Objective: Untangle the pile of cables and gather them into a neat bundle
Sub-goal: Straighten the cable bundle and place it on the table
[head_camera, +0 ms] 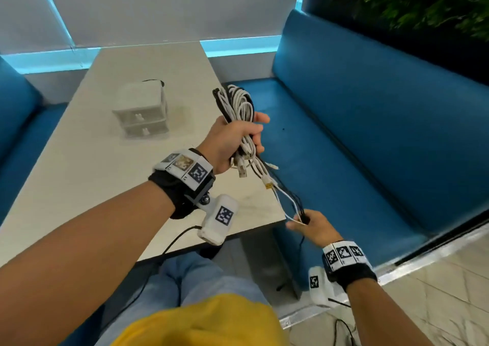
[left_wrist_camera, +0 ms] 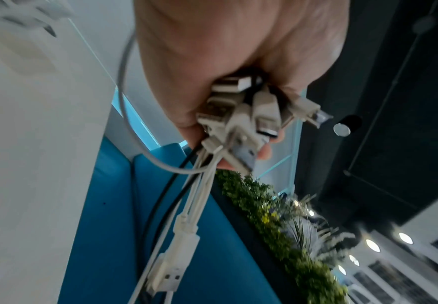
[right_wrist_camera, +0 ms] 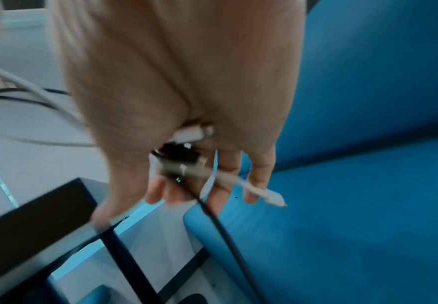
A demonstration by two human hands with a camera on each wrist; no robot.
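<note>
A looped bundle of white and black cables (head_camera: 236, 104) stands up out of my left hand (head_camera: 235, 139), which grips it above the table's right edge. White USB plugs (left_wrist_camera: 241, 115) stick out below that fist. From there, loose white and black cable ends (head_camera: 280, 194) run down to my right hand (head_camera: 309, 225), which pinches their tips below the table's corner. In the right wrist view a white plug (right_wrist_camera: 267, 192) and a black cable (right_wrist_camera: 228, 232) pass between its fingers (right_wrist_camera: 258, 183).
A small white two-drawer box (head_camera: 143, 110) sits on the pale table (head_camera: 79, 160). Blue padded benches (head_camera: 370, 134) flank the table, with green foliage (head_camera: 423, 4) behind the right one. The black wrist-camera cord (head_camera: 172, 242) hangs over my lap.
</note>
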